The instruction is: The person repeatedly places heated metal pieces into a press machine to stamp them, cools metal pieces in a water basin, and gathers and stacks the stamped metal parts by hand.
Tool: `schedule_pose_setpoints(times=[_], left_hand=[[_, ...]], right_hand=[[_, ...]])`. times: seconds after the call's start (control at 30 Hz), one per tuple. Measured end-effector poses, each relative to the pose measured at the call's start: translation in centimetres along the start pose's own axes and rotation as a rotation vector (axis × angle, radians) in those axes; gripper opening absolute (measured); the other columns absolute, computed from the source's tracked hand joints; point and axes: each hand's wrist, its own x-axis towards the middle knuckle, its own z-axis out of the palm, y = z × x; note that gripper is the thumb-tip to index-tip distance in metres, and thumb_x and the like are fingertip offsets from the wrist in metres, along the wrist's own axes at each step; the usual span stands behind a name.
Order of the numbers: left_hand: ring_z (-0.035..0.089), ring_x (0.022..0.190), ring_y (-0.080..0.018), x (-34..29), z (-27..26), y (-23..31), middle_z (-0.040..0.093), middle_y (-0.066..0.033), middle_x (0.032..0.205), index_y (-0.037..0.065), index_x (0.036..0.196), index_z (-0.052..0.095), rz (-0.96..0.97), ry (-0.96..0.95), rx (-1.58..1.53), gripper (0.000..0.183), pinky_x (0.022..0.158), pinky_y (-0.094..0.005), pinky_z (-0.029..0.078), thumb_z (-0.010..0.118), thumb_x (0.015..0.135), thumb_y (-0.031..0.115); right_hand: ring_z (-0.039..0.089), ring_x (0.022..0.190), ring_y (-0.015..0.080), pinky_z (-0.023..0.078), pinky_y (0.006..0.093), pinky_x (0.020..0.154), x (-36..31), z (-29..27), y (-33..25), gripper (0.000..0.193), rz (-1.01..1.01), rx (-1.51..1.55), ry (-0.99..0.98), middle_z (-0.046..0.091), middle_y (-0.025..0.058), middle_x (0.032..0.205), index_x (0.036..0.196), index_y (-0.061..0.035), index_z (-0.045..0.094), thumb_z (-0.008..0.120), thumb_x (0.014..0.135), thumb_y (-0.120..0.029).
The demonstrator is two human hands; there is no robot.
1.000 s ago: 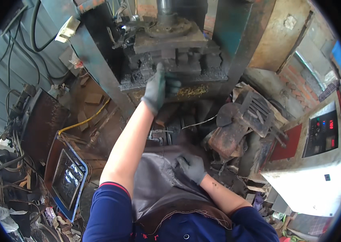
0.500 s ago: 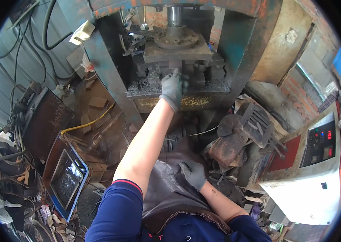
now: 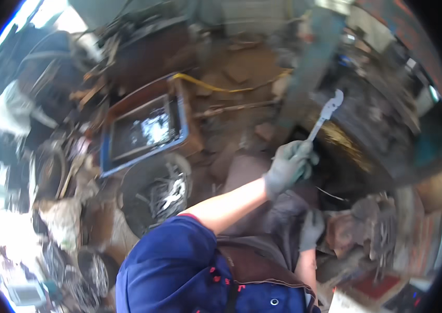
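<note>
My left hand [image 3: 290,166], in a grey glove, is closed round the narrow end of a flat, wrench-shaped metal piece [image 3: 328,111]. The piece points up and to the right, and its broad head ends in a curved hook. Beyond it lies the dark bed of a press [image 3: 372,112], blurred, with golden flakes [image 3: 345,144] along its near edge. My right hand [image 3: 312,229], gloved too, is low beside the dark apron [image 3: 283,216] over my legs. Blur hides how its fingers lie.
A blue-rimmed tray [image 3: 107,166] with shiny dark liquid stands at the left. Nearer is a round dark container [image 3: 132,206] holding several light metal pieces. A yellow hose [image 3: 215,87] crosses the littered floor, and the press's green post [image 3: 309,78] rises beyond my left hand.
My view has swung left. My left hand has come out from under the press and now holds the wrench-shaped metal piece. My right hand stays low by the apron.
</note>
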Motion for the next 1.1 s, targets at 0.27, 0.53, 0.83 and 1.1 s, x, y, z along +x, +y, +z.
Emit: schedule_pose_setpoints(times=[0.27,0.53,0.83,1.1], left_hand=[[0.057,0.064,-0.0099,-7.0,-25.5,4.3,0.062,-0.0037,0.074,0.006,0.102,0.063,0.341,0.833,0.210,0.028,0.059,-0.0246,0.046,0.051,0.098,0.031],[0.062,0.097,-0.0215,-19.3,-45.4,-8.3,0.064,-0.0141,0.112,-0.002,0.120,0.056,-0.145,1.208,0.820,0.039,0.085,-0.0311,0.048,0.060,0.091,0.023],[0.059,0.102,-0.0404,-8.3,-46.5,-7.5,0.062,-0.0241,0.108,0.004,0.112,0.054,-0.555,1.276,1.366,0.042,0.090,-0.0465,0.046,0.053,0.085,0.037],[0.062,0.095,-0.0155,-13.0,-42.8,0.8,0.066,-0.0096,0.105,0.003,0.109,0.061,0.411,1.091,0.727,0.021,0.084,-0.0313,0.051,0.054,0.097,0.019]], right_hand=[[0.041,0.051,0.0041,0.034,0.0201,0.047,0.7,1.1,-0.2,0.017,0.346,0.187,-0.190,0.050,-0.0018,0.063,0.098,-0.0023,0.059,0.047,0.098,-0.014],[0.039,0.053,0.0025,0.032,0.0189,0.047,0.8,1.8,-0.5,0.017,0.394,0.145,-0.196,0.049,-0.0033,0.064,0.099,-0.0029,0.059,0.047,0.099,-0.015],[0.037,0.052,0.0021,0.030,0.0188,0.046,1.0,3.5,-0.9,0.015,0.188,-0.103,-0.268,0.047,-0.0038,0.063,0.093,-0.0030,0.059,0.049,0.097,-0.012],[0.045,0.055,0.0045,0.037,0.0198,0.050,2.6,4.1,-3.2,0.015,0.441,-0.057,-0.287,0.053,-0.0005,0.068,0.088,-0.0020,0.060,0.050,0.096,-0.010]])
